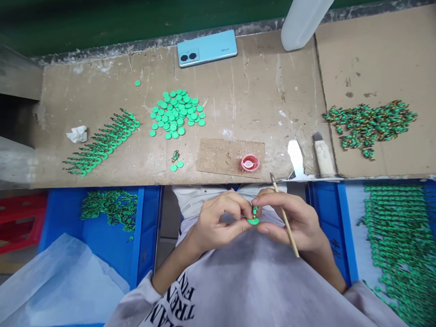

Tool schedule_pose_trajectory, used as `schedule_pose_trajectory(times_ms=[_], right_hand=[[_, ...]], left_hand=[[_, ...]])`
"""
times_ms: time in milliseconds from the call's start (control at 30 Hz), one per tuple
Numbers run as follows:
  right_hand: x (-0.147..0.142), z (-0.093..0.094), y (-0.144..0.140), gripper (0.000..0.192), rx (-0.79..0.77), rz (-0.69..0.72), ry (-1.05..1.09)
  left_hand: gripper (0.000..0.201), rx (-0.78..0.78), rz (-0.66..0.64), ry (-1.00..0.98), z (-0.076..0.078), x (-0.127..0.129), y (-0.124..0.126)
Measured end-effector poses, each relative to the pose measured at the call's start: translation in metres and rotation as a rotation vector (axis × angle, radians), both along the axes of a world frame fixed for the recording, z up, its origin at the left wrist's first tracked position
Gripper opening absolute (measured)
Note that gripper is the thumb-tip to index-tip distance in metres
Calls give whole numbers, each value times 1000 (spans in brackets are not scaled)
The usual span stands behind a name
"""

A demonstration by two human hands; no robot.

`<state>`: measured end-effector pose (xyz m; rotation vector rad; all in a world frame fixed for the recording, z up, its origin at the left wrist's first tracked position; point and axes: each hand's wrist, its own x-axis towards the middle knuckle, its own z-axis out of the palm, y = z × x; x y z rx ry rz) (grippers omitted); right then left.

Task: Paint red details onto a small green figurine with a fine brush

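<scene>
My left hand (223,218) pinches a small green figurine (255,211) and its round green base (253,221) between thumb and fingers, just past the table's near edge. My right hand (293,215) is bent around the same piece, its index finger and thumb close to it. A thin wooden brush (286,222) is held in the right hand, its tip pointing up towards the table. A pink-rimmed cup (250,162) of red liquid stands on a cardboard piece (221,156) in front of the hands.
Loose green discs (175,113) lie in a pile; figurines on bases (105,141) stand in rows at left. A heap of figurines (371,125) lies right. Also there: a phone (207,49), a taped blade (323,156), a left blue bin (102,245) and a right blue bin (332,227).
</scene>
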<state>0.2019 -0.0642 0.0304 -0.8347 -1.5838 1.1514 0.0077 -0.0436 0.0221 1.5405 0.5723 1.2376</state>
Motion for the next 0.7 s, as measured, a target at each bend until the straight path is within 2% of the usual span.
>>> schedule_pose_trajectory(times_ms=[433,700], right_hand=[[-2,0,0,30,-8,4,-14],[-3,-1,0,32,2,-11,-51]], left_hand=[[37,-65,15,-77,-2,3,-1],[35,-8,58,16,0,1,1]])
